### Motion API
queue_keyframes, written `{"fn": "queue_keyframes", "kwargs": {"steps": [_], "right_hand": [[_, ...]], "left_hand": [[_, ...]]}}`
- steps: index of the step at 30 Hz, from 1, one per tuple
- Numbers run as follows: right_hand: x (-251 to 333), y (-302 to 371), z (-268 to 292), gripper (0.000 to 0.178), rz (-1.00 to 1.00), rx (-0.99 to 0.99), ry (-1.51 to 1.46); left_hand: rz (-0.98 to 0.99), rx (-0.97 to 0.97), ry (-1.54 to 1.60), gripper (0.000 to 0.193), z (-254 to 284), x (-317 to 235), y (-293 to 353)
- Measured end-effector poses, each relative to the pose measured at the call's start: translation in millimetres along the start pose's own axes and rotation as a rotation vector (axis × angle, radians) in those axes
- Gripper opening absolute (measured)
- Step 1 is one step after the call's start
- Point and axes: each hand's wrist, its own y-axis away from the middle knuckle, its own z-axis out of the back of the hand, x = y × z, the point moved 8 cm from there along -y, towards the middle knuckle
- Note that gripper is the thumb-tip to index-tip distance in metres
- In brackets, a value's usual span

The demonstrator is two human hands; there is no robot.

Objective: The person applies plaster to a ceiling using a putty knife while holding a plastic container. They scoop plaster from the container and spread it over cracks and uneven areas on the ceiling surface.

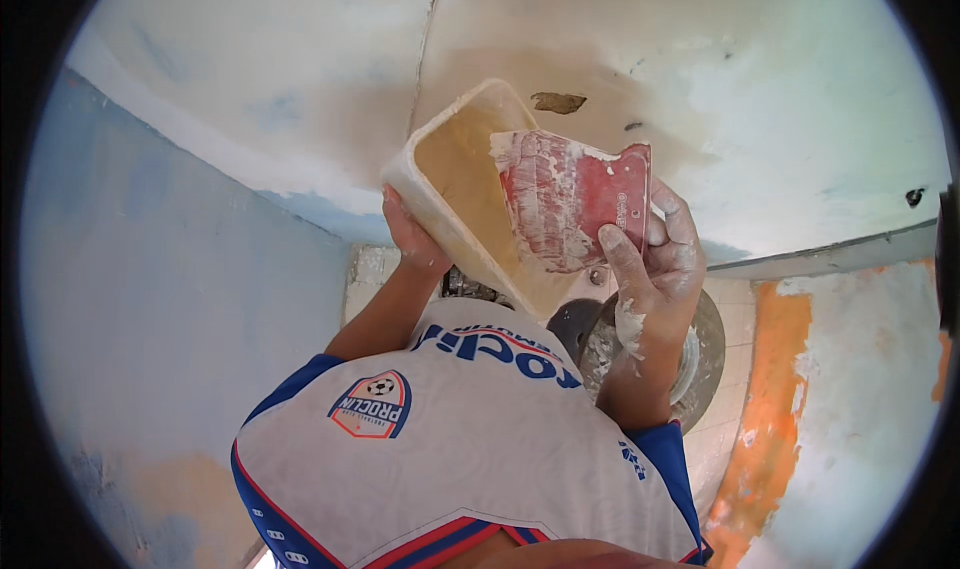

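Spreader (572, 204), flat, red and white-smeared, pinched by the right hand (660, 254), overlaps the right edge of a pale rectangular tray (445, 214), seemingly steadied by the left hand (408, 229) gripping its left edge.

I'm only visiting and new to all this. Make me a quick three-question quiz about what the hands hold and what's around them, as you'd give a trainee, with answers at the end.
1. True or false: The left hand holds the pale tray by its side.

2. Multiple choice: What colour is the smeared spreader in the right hand?
A) green
B) red
C) black

3. Fill in the missing word: On the right side of the picture, a bright ____ paint strip runs along the wall.

Key:
1. True
2. B
3. orange
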Motion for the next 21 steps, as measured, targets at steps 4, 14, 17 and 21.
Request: {"fn": "queue_keyframes", "kwargs": {"steps": [4,14,17,21], "right_hand": [[-12,3,17,0.054,0.053,-0.08,-0.089],[-39,4,73,0.039,0.126,-0.419,-0.361],[-49,-10,88,0.04,0.23,-0.441,-0.271],[-48,-27,92,0.033,0.468,-0.601,0.055]], "left_hand": [[0.103,-0.058,0.037,0.079,3,10,8],[0.257,-0.223,0.024,0.073,73,32,46],[0.329,-0.212,0.046,0.072,78,31,59],[0.346,-0.223,-0.04,0.072,86,27,59]]}}
